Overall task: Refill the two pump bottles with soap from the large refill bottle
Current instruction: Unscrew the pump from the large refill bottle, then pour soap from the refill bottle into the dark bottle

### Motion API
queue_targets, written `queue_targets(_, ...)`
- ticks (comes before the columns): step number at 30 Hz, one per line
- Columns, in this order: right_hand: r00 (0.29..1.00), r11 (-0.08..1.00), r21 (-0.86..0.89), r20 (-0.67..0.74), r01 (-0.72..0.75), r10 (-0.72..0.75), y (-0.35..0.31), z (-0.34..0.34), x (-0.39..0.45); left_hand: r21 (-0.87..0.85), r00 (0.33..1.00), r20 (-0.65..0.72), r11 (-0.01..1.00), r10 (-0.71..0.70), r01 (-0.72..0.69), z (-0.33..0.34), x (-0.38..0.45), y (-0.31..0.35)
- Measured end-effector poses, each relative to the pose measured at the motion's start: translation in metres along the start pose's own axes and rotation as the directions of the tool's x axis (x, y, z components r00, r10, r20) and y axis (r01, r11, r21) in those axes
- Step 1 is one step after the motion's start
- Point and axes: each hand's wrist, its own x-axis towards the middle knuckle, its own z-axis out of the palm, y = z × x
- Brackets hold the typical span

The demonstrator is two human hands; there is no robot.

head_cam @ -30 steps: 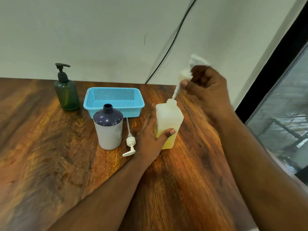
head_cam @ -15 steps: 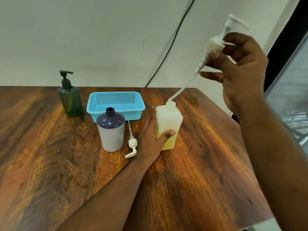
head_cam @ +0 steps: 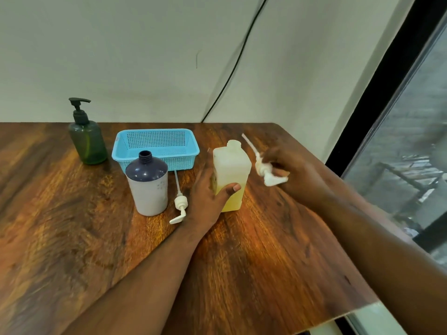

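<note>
**Two bottles uncapped, one pump in hand**

Two hands at work over a wooden worktop. Left hand wraps the square pale bottle from its left side, thumb across the front face; bottle stands upright on the worktop, neck uncapped, yellowish liquid in the lower part. Right hand just right of that bottle, fingers closed round a white pump head; its dip tube angles up and left, tip near the bottle's neck but clear of it. Pump and hand blurred; exact finger placement cannot be told.

Left of the square bottle: a white bottle with dark blue shoulder, upright, neck uncapped. Between these two bottles a second white pump lies flat on the worktop, nozzle toward the near edge, tube pointing toward the basket.

Behind: light blue perforated basket, near the wall. Left of it, apart, a green pump bottle with black pump fitted, upright.

Black cable runs down the wall to the worktop's back edge. Window with dark frame at right.
</note>
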Motion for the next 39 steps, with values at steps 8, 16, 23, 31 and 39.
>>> queue_targets(8,0.950,0.987,-0.136,0.310,0.089,-0.043,0.029,0.052,-0.023,0.023,1.000,0.004,1.000,-0.014,0.014,0.002,0.000,-0.001)
queue_targets(16,0.930,0.997,-0.069,0.363,-0.037,0.060,0.033,0.063,-0.030,0.030,1.000,0.003,0.999,-0.011,0.011,0.001,0.001,-0.001)
queue_targets(23,0.958,0.985,-0.043,0.230,-0.164,0.170,0.027,0.050,-0.034,0.016,1.000,0.010,1.000,-0.024,0.023,0.002,0.001,0.000)
queue_targets(31,0.942,0.857,0.391,0.139,-0.335,0.305,0.000,0.041,-0.008,0.018,0.999,-0.035,1.000,0.024,-0.023,0.001,-0.002,-0.001)
queue_targets(39,0.887,0.693,0.555,0.326,-0.460,0.328,-0.003,0.064,0.005,0.152,0.962,-0.185,0.973,0.200,-0.173,-0.027,-0.023,0.026)
